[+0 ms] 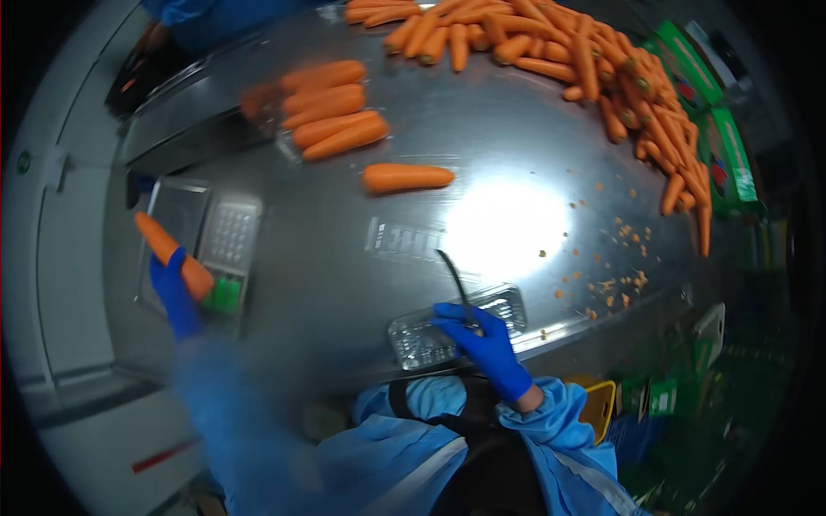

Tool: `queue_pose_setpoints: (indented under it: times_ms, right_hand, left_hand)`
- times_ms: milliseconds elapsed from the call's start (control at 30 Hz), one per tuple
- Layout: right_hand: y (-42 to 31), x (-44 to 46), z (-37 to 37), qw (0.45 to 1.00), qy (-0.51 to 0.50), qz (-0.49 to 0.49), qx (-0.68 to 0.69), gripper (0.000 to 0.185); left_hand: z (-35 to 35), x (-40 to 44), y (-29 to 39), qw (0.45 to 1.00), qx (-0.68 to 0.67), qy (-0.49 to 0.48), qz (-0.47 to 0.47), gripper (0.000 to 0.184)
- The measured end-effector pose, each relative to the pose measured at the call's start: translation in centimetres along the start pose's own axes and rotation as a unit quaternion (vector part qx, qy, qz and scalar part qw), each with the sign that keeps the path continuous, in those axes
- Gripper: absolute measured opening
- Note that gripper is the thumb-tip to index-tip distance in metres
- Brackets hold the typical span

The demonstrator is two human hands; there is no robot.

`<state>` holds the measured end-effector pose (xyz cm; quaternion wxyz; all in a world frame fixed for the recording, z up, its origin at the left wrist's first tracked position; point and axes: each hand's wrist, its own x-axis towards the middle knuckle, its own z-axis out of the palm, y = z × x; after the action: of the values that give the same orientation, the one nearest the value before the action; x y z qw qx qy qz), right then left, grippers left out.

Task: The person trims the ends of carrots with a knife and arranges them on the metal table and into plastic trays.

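Observation:
A large carrot (153, 232) is gripped in my blue-gloved left hand (175, 297), above a scale (232, 230) with a glowing green display (225, 295). My right hand (489, 344), also gloved in blue, is closed around a knife (453, 277) whose thin dark blade points up and away from me. Below that hand, a clear plastic tray (411, 342) rests at the table's near edge. Another clear tray (400, 241) lies just beyond it. A single carrot (408, 178) is on the metal table further out.
Several carrots (340, 133) sit side by side at the back left. A long heap of carrots (585, 64) curves along the far and right edges. Carrot scraps (632, 234) are scattered at right. Green boxes (727, 155) stand beyond. A person's blue sleeve (219, 21) shows at top left.

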<state>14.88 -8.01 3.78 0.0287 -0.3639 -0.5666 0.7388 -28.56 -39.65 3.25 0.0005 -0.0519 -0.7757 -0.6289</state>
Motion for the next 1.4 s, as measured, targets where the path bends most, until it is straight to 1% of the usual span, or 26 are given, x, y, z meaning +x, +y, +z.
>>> queue_pose_setpoints:
  times_ms: [33,67,133,200,267,300,367,400,433,467,533,567,600,633,700,767,867,967,1067,1167,1267,1367,1400]
  right_hand:
    - [0.2,0.7,0.6,0.999,-0.002,-0.043,0.026,0.042]
    - [0.4,1.6,1.2,0.995,-0.010,-0.085,0.051,0.047]
    - [-2.4,2.3,2.8,0.990,-0.026,-0.134,0.023,0.062]
    - [-3.6,3.6,4.2,0.984,-0.001,-0.175,-0.026,0.071]
    - [-4.1,5.2,4.4,0.978,0.029,-0.206,0.001,0.077]
    - [-3.9,6.4,4.2,0.974,0.045,-0.217,0.053,0.078]
    - [-3.6,8.6,2.3,0.955,0.103,-0.266,0.087,0.080]
    - [-3.7,9.5,0.5,0.939,0.143,-0.304,0.070,0.081]
    - [-4.2,9.7,-1.5,0.951,0.144,-0.251,0.105,0.083]
    - [-5.2,9.4,-3.1,0.958,0.162,-0.201,0.122,0.079]
    - [-5.9,10.2,-6.2,0.957,0.154,-0.163,0.182,0.070]
    - [-6.1,11.0,-7.2,0.957,0.175,-0.149,0.176,0.067]
    - [-6.4,11.9,-8.1,0.956,0.198,-0.135,0.171,0.064]
    - [-6.8,12.6,-8.8,0.958,0.197,-0.118,0.171,0.063]
    - [-6.2,14.9,-10.3,0.969,0.160,-0.098,0.158,0.063]
    - [-6.4,16.9,-10.9,0.981,0.121,-0.082,0.125,0.064]
    - [-7.1,19.2,-10.2,0.992,0.080,-0.062,0.079,0.064]
    - [-7.5,21.6,-9.4,0.998,0.040,-0.028,0.035,0.062]
    - [-6.0,24.6,-8.7,0.996,-0.017,-0.082,0.030,0.058]
    - [-5.0,26.5,-8.0,0.992,-0.118,-0.049,0.015,0.059]
    - [-5.8,26.3,-7.2,0.987,-0.146,-0.064,-0.014,0.060]
    - [-6.0,25.8,-7.1,0.977,-0.173,-0.113,-0.057,0.058]
    - [-5.5,25.9,-7.4,0.965,-0.148,-0.161,-0.148,0.058]
  left_hand:
    - [2.7,-2.8,3.6,0.996,-0.076,-0.033,-0.028,0.044]
    - [5.3,-5.2,5.4,0.985,-0.150,-0.061,-0.057,0.047]
    - [9.8,-7.8,4.2,0.930,-0.299,-0.154,-0.146,0.050]
    - [18.2,-13.4,6.7,0.927,-0.340,-0.111,-0.114,0.053]
    - [25.0,-17.0,7.2,0.909,-0.376,-0.096,-0.149,0.055]
    - [27.1,-18.7,8.2,0.882,-0.401,-0.182,-0.166,0.057]
    - [30.9,-21.0,9.1,0.853,-0.417,-0.278,-0.146,0.058]
    - [33.0,-21.7,8.5,0.858,-0.411,-0.288,-0.109,0.058]
    - [34.5,-21.5,7.9,0.863,-0.403,-0.297,-0.070,0.057]
    - [35.2,-20.7,7.5,0.870,-0.363,-0.330,-0.043,0.056]
    - [35.4,-18.4,6.7,0.876,-0.273,-0.397,0.007,0.054]
    - [35.3,-16.8,6.6,0.911,-0.078,-0.371,0.161,0.054]
    - [35.7,-14.6,5.2,0.897,0.026,-0.357,0.259,0.054]
    - [36.3,-12.2,2.6,0.863,0.128,-0.339,0.353,0.055]
    - [36.6,-9.7,-1.4,0.802,0.239,-0.334,0.434,0.056]
    - [36.7,-8.2,-3.7,0.781,0.265,-0.374,0.424,0.058]
    - [35.4,-8.6,-5.0,0.745,0.336,-0.356,0.455,0.057]
    - [33.2,-10.3,-3.9,0.767,0.340,-0.360,0.408,0.057]
    - [31.7,-12.1,-2.7,0.795,0.317,-0.337,0.393,0.057]
    - [30.8,-12.8,-2.8,0.789,0.329,-0.318,0.411,0.058]
    - [29.8,-13.1,-2.7,0.806,0.314,-0.329,0.379,0.057]
    - [28.7,-13.6,-2.0,0.817,0.293,-0.330,0.372,0.055]
    - [28.5,-13.5,-1.8,0.824,0.284,-0.319,0.373,0.055]
